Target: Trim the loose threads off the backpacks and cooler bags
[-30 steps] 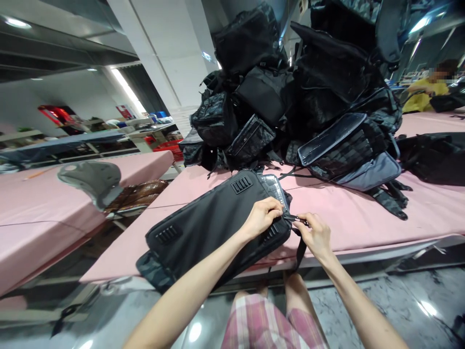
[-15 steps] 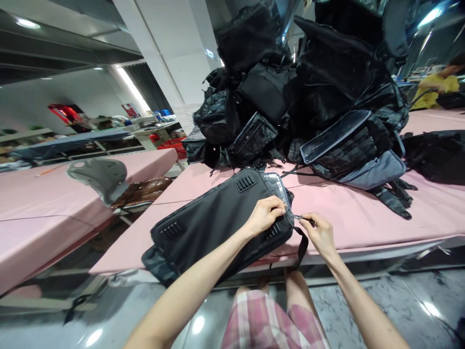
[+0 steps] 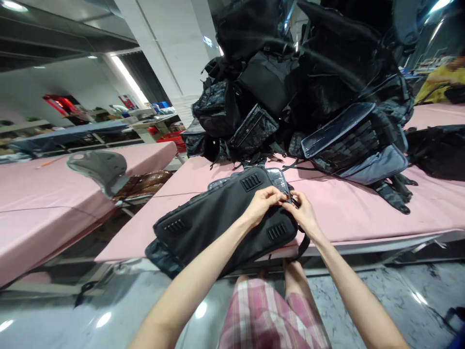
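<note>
A black backpack point(image 3: 218, 218) lies flat on the pink-covered table point(image 3: 363, 213), its back panel with ribbed patches facing up. At its right end, my left hand point(image 3: 265, 204) pinches the edge beside a clear plastic-covered flap point(image 3: 278, 178). My right hand point(image 3: 303, 211) is closed at that same edge, its fingertips almost touching the left ones. Something small and dark shows between the right fingers, too hidden to name. A black strap point(image 3: 303, 245) hangs from the bag's right end over the table's front edge.
A tall pile of black and camouflage backpacks point(image 3: 261, 87) rises at the back of the table. An open bag point(image 3: 356, 145) lies right of it, another dark bag point(image 3: 439, 150) further right. Left are a grey chair point(image 3: 98, 167) and a second pink table point(image 3: 43, 203). A person in yellow point(image 3: 441, 80) sits far right.
My right hand has moved left and up from beyond the bag's corner to meet my left hand at the edge. The thin piece stretched between bag and right hand no longer shows.
</note>
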`<state>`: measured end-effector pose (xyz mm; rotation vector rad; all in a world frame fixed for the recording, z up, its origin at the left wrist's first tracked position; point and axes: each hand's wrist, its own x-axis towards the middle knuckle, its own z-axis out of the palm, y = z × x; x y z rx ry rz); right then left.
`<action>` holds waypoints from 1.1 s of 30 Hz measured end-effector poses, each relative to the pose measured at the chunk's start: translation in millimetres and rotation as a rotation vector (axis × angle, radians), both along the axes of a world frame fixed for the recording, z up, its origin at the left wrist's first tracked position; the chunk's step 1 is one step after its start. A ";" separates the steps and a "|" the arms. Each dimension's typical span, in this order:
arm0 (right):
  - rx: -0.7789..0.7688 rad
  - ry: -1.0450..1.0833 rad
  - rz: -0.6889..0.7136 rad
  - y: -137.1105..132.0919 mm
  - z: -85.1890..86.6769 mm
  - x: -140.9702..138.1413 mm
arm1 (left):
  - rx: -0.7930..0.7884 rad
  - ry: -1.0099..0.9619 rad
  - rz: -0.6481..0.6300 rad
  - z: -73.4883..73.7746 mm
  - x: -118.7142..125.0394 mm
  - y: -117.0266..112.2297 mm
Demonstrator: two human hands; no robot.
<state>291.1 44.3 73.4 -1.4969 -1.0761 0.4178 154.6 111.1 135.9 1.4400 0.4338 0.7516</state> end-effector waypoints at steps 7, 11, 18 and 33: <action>-0.126 -0.141 -0.029 21.2 1.8 -22.1 | -0.481 -0.317 0.251 -7.0 -63.2 -57.1; -0.153 -0.189 -0.048 25.2 6.5 -22.0 | -0.693 -0.287 0.153 -28.1 -96.6 -112.8; -0.157 -0.300 0.001 38.9 22.1 -52.1 | -0.852 -0.264 0.312 -39.6 -141.0 -165.7; -0.162 -0.366 -0.033 43.8 30.2 -63.7 | 0.644 0.560 0.174 -94.6 -132.0 -91.5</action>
